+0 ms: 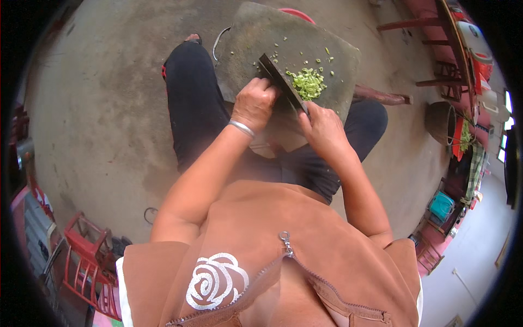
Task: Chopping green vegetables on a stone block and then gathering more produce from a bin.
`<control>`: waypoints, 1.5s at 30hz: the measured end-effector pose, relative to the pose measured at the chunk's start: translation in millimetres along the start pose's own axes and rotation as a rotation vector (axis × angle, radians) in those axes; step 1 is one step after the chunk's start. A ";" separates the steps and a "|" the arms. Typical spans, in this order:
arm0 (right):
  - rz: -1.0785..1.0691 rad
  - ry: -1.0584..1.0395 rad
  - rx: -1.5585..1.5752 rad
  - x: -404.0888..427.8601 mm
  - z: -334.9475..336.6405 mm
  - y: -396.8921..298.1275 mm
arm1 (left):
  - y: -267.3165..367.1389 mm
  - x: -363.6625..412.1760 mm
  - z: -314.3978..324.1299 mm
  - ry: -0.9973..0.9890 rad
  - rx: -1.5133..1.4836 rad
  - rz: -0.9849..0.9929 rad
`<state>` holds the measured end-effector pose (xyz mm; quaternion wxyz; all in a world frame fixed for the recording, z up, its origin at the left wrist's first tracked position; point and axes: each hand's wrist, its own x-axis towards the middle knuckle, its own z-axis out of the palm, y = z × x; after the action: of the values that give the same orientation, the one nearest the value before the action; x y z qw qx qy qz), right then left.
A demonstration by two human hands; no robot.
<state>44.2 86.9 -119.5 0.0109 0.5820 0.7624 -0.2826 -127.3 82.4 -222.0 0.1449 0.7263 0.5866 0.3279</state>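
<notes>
My right hand (323, 127) grips the handle end of a dark-bladed kitchen knife (282, 79). The blade slants up and left over a worn grey cutting surface (241, 45). Close against the blade's left side is my left hand (255, 101), its fingers curled and a silver bangle on the wrist. Whatever those fingers may hold is hidden. A small heap of chopped green vegetable pieces (308, 83) lies right of the blade, many of them ring-shaped. Loose bits are scattered farther up the surface.
My knees flank the cutting surface, and a curved metal wire (218, 41) shows at its left edge. Beyond its far edge peeks a pink rim (297, 15). A dark bucket (439, 122) stands at right. Red wooden chairs (88, 261) are at lower left.
</notes>
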 end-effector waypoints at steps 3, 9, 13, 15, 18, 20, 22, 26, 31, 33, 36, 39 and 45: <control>-0.004 0.006 0.007 1.2 -0.8 -1.8 | -1.5 0.0 0.2 0.009 -0.007 0.002; 0.062 -0.052 0.061 -17.5 -15.7 -6.8 | -4.8 -0.8 2.3 0.051 -0.060 -0.034; 0.057 -0.065 0.054 -15.5 -9.7 -2.2 | -5.3 0.0 2.7 0.070 -0.033 -0.037; 0.040 -0.035 0.053 -8.8 -2.7 0.5 | -3.6 2.0 0.8 0.067 0.008 -0.007; -0.001 0.013 0.033 2.7 4.1 1.8 | -2.1 2.3 -0.9 0.062 0.054 0.009; -0.022 0.031 0.013 4.5 4.7 0.8 | -3.0 0.6 -0.1 0.059 0.058 -0.004; -0.016 -0.004 0.025 4.3 0.2 -0.3 | -5.1 0.3 1.3 0.081 0.050 -0.047; 0.060 -0.044 0.092 -12.5 -13.4 -8.9 | -7.3 -3.7 3.1 0.088 -0.073 -0.116; 0.006 -0.030 0.004 -14.9 -6.9 -6.3 | -6.0 -2.2 0.0 0.054 -0.067 -0.105; -0.004 -0.018 -0.009 -8.5 0.2 -6.3 | -4.7 -2.6 -0.9 0.024 -0.032 -0.091; -0.023 0.013 -0.015 1.5 7.0 -3.6 | -1.9 -3.9 -4.3 0.010 -0.002 -0.067; -0.016 0.004 0.021 3.8 2.7 -3.8 | -4.0 -4.8 -5.9 0.015 -0.014 -0.064; 0.033 -0.060 0.019 -14.0 -11.0 -12.7 | -6.6 -7.0 -3.5 0.035 -0.046 -0.098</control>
<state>40.8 77.4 -100.1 0.0329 0.5858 0.7493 -0.3070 -135.2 77.0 -225.5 0.1671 0.6873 0.6162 0.3463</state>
